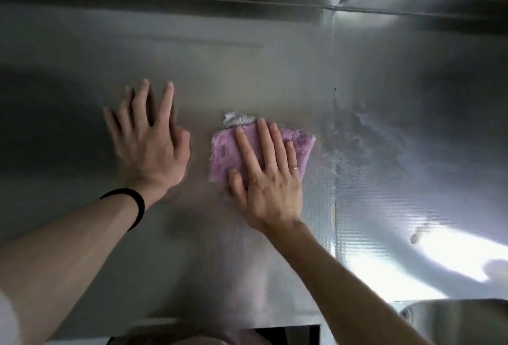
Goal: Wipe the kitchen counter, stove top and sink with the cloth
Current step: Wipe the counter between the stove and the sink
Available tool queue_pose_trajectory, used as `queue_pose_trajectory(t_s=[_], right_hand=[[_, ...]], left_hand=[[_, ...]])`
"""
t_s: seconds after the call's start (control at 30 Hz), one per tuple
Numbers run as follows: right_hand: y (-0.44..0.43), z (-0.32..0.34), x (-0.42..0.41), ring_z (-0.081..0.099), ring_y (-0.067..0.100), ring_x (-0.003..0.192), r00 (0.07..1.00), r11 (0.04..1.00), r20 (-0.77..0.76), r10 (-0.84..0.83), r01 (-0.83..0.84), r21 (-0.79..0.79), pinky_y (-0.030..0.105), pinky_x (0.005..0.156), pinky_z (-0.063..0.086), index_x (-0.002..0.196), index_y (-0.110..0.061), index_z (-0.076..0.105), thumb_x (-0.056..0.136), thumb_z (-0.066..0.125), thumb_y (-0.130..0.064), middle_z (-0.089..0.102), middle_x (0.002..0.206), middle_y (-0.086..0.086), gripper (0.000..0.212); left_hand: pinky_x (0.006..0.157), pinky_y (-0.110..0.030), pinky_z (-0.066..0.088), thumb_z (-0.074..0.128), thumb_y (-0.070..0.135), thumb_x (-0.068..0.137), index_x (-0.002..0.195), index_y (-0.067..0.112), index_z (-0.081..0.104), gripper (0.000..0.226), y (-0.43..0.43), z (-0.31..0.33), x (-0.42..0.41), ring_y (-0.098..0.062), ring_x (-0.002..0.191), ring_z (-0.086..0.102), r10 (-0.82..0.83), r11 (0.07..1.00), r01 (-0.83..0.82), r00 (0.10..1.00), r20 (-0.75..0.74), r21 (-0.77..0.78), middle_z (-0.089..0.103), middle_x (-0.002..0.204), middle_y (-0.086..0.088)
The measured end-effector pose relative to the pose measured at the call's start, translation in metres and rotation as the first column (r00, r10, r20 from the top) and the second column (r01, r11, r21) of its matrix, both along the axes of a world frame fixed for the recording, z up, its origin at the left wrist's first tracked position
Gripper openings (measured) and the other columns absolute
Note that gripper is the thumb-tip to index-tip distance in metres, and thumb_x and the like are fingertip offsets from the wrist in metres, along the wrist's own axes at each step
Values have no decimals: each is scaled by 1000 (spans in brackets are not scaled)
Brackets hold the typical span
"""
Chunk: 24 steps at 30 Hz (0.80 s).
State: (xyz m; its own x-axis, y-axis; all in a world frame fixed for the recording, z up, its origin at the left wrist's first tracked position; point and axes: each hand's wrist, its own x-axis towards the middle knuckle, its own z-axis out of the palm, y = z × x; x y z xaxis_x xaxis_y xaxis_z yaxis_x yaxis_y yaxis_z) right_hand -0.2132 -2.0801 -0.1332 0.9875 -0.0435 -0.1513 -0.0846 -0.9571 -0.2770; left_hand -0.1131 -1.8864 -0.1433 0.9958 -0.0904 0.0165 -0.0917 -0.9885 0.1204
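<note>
Black wristband (134,207); finger ring (295,167)

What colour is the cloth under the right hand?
The cloth is fluffy light purple, with a white-grey bit at its top edge; seen in the head view.

The steel table (247,70) has a seam running front to back right of centre, with wet streaks just beside it. A pink cloth (228,152) lies flat on it left of the seam. A steel bowl's (453,320) rim shows at the near right corner.
</note>
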Motion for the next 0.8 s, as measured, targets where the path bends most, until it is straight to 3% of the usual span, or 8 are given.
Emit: queue_pose_trajectory(t_s=[0.1, 0.27, 0.5, 0.67, 0.8], right_hand=[[-42, -2, 67, 12, 28, 162, 998, 998, 47, 43, -42, -38, 48, 131, 7, 166, -32, 22, 103, 40, -52, 16, 174, 10, 68], [-68, -6, 126, 7, 27, 162, 994, 994, 55, -95, 98, -55, 46, 132, 2, 166, -36, 15, 103, 28, -56, 11, 175, 8, 67], [-96, 0, 88, 8, 28, 162, 994, 993, 67, -92, 96, -68, 47, 132, 4, 167, -35, 12, 106, 27, -55, 9, 176, 8, 65], [-171, 5, 37, 9, 32, 162, 948, 941, 54, -312, 317, -122, 56, 130, 10, 167, -34, 13, 106, 22, -56, 9, 175, 10, 65], [-154, 7, 36, 7, 32, 162, 875, 868, 59, -481, 485, -111, 56, 130, 8, 167, -34, 12, 106, 26, -53, 7, 176, 11, 66]], left_hand=[[125, -69, 12, 39, 39, 92, 164, 30, 26, 74, -2, 4, 0, -42, 154, 25, -10, 1000, 10, 1000, -22, 10, 26, 169, -15], [126, -68, 11, 40, 38, 93, 164, 29, 27, 73, -1, 3, 0, -43, 154, 25, -10, 1000, 10, 1000, -23, 17, 27, 169, -15], [125, -68, 14, 42, 34, 94, 163, 28, 29, 71, -2, 3, -1, -44, 152, 28, -21, 1000, 21, 1000, 18, 8, 29, 168, -15], [124, -67, 14, 43, 36, 93, 163, 29, 28, 71, -1, 0, -1, -43, 152, 29, -21, 1000, 21, 1000, 22, 7, 29, 168, -14], [124, -66, 14, 42, 36, 93, 163, 29, 29, 71, 0, 0, -1, -43, 152, 29, -23, 1000, 23, 999, 33, -9, 29, 168, -14]])
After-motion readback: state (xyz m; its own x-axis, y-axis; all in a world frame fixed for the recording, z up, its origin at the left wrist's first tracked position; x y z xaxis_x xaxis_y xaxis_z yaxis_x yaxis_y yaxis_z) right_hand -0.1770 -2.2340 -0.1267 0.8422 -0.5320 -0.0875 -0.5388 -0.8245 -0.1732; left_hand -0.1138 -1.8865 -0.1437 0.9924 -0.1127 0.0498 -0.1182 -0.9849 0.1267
